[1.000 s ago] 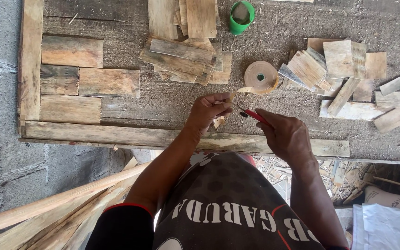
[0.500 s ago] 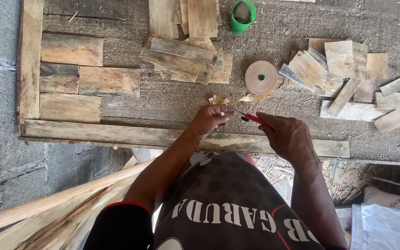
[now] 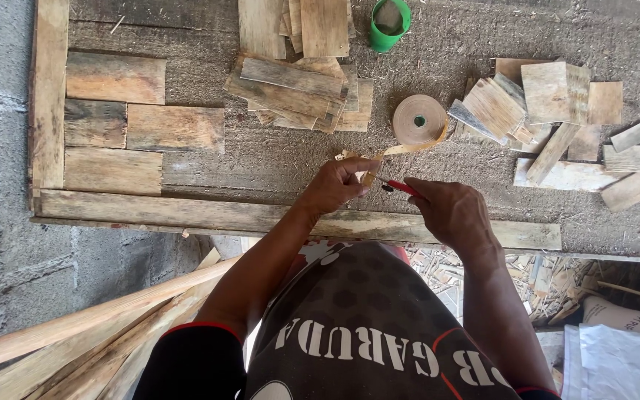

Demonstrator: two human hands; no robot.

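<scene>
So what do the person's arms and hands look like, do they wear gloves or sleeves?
No gloves: the left hand and right hand are bare, with no rings or watch showing. Both forearms are bare too. Short black sleeves with thin red edging end near the elbows.

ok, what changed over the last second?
Left hand shifted slightly right, toward the red-handled cutter in the right hand, pinching the strip pulled from the tape roll. Tape roll, green cup and wood pieces unchanged.
</scene>
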